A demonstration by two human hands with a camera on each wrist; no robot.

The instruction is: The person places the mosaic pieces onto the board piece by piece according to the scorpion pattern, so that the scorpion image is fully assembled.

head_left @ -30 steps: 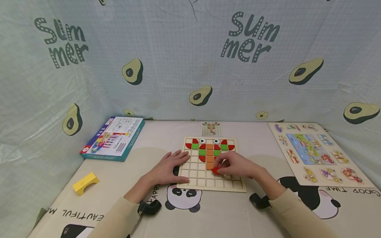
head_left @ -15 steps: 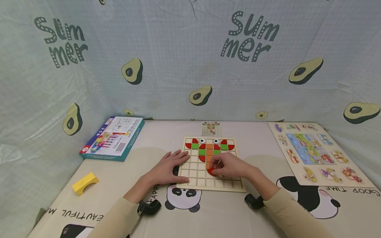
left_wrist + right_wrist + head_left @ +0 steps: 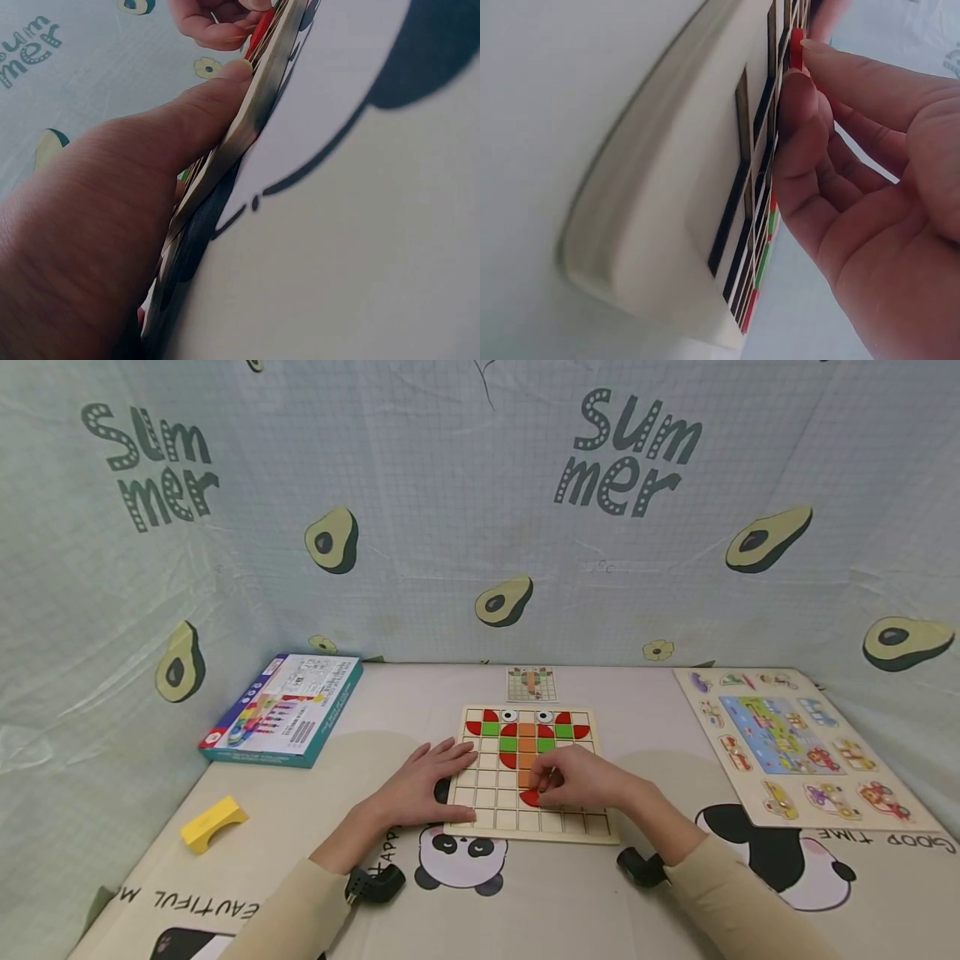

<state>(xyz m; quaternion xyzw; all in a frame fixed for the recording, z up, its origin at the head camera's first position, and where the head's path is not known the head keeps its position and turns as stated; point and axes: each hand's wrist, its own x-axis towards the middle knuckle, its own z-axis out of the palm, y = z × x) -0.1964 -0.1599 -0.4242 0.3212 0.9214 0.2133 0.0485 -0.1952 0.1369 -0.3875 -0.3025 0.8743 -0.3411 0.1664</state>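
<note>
A wooden grid board (image 3: 486,798) lies in front of me, with red, green and orange pieces and two eye pieces set in its upper cells. My left hand (image 3: 429,783) rests on the board's left edge, fingers spread and thumb near the lower left. Between thumb and fingertips, my right hand (image 3: 583,777) pinches a red piece with a curved edge (image 3: 529,797), just below the orange column (image 3: 527,752). In the right wrist view the red piece (image 3: 796,49) stands close over the grid, partly covered by the fingers. A small pattern card (image 3: 532,684) lies behind the board.
A boxed toy set (image 3: 285,710) is at the back left, and a yellow arch block (image 3: 213,823) lies nearer on that side. On the right is a wooden picture puzzle (image 3: 810,752). A printed curtain (image 3: 420,510) closes off the back of the table.
My right hand has moved slightly left with the red piece, which now sits lower, under the orange column, and is turned. My left hand has stayed in place.
</note>
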